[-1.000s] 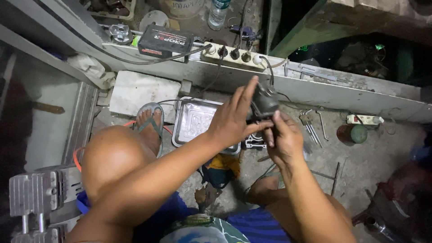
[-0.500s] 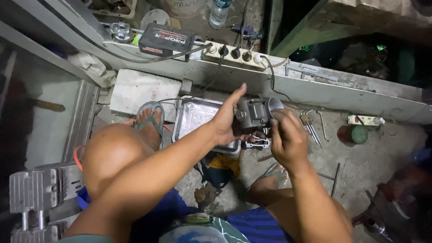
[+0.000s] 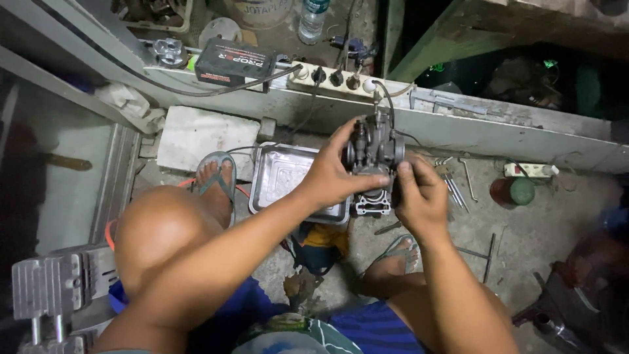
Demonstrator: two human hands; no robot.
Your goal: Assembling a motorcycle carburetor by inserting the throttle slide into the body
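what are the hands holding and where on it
Both hold a dark metal carburetor: left hand around its left side, right hand at its lower right.

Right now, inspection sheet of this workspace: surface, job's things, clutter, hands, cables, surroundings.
Surface: rough concrete floor, stained.
Job's things: dark carburetor held up over the metal tray; a small metal part lies at the tray's edge.
Clutter: wrenches, red can, rods on the floor.
Hands: left hand and right hand both grip the carburetor.
Cables: power strip with plugs on the ledge.
Surroundings: black battery, bottle, white slab.
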